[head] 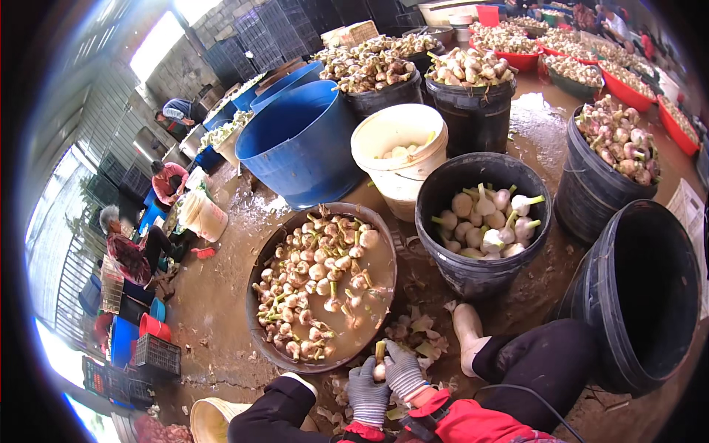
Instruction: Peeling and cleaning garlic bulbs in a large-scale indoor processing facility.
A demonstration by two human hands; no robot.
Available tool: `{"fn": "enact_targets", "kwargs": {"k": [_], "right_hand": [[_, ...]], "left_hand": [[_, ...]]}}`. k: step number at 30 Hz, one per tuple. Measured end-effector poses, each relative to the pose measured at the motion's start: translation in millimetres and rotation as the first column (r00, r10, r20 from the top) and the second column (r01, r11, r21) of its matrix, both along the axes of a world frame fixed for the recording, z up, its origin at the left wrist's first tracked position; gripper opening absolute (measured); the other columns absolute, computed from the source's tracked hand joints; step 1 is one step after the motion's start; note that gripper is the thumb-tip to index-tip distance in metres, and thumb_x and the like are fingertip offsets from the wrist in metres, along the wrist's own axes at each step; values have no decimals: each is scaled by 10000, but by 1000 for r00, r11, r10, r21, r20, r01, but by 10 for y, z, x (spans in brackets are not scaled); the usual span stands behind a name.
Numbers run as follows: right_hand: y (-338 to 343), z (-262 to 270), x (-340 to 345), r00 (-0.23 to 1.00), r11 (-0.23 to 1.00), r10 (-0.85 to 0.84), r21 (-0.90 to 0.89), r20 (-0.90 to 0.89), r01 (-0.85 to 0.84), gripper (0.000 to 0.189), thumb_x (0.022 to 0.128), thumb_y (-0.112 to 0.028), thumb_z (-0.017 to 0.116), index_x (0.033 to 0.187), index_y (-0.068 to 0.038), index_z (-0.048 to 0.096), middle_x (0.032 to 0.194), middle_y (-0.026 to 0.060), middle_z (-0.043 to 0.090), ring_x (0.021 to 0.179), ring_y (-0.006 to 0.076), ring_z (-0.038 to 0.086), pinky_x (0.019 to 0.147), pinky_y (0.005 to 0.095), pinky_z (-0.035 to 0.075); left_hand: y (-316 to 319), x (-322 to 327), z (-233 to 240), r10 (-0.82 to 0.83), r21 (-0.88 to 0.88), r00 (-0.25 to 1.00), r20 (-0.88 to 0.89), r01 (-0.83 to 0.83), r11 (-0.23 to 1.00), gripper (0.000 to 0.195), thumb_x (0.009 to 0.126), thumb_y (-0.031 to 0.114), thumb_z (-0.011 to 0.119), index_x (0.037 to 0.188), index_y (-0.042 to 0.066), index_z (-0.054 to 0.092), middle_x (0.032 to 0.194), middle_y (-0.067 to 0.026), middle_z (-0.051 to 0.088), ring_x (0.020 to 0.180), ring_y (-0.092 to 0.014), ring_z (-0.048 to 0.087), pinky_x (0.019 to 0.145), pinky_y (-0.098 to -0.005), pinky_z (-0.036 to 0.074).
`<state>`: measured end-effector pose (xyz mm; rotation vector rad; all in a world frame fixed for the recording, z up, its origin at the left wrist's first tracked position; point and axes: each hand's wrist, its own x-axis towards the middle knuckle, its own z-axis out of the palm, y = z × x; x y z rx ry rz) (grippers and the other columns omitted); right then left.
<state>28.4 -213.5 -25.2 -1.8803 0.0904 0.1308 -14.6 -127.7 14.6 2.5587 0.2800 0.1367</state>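
A garlic bulb (379,371) with a short green stem is held between my two hands, in front of my knees. My left hand (368,390), in a grey striped glove, closes around its left side. The right hand (401,368), gloved alike, grips it from the other side near the stem. Just beyond lies a wide round basin (394,266) of muddy water with many unpeeled garlic bulbs (310,271) floating in it. Peeled garlic skins (424,335) lie on the ground beside my hands. To the right, a black bucket (471,271) holds cleaned white bulbs (482,221).
An empty black bucket (604,293) leans at my right, behind my leg. Ahead stand a cream bucket (393,177) and a large blue tub (299,160). Another cream bucket (213,415) sits by my left leg. Seated people (133,243) work at the left.
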Motion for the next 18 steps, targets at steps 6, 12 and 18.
{"fn": "enact_targets", "kwargs": {"k": [6,12,18], "right_hand": [[-134,-89,61,998,953,68,296,-13,-62,299,779,-23,530,1076,-8,565,912,144,637,842,224,610,763,296,474],[-230,144,91,977,777,201,619,-70,-116,255,831,-29,520,1075,16,578,958,48,630,854,111,572,778,243,463],[-119,97,23,927,711,291,702,-234,-46,281,840,-124,583,1080,22,563,913,49,621,814,109,547,749,241,447]], "left_hand": [[43,-19,-18,24,-697,998,-60,-60,714,687,623,153,763,1194,-23,422,1030,-100,526,863,-163,550,749,-279,482],[224,-102,156,-11,-903,974,-227,-215,-372,433,843,294,549,1189,67,418,1039,-111,538,904,-246,566,749,-370,500],[241,-126,43,46,-902,998,-31,-48,430,508,829,288,577,1232,53,376,1090,-102,522,877,-210,576,708,-353,510]]}}
